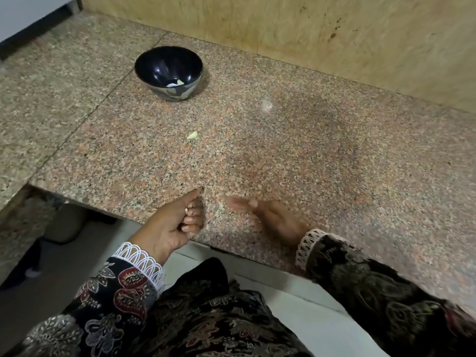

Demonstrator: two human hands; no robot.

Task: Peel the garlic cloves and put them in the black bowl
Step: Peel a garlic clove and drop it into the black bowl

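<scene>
A black bowl [168, 70] stands on the granite counter [283, 155] at the back left, with a pale peeled garlic clove [179, 83] and a bit of skin inside it. One loose garlic clove [192, 135] lies on the counter between the bowl and my hands. My left hand [175, 222] is at the counter's front edge, fingers curled into the palm, with a small pale bit showing between them. My right hand [268, 215] is blurred and lies low over the counter with its fingers stretched out to the left; nothing shows in it.
A wooden panel wall [334, 34] runs along the back of the counter. The counter's front edge cuts diagonally; below it are a pale floor [296, 318] and dark shapes at the left. A faint pale smudge [266, 105] sits right of the bowl.
</scene>
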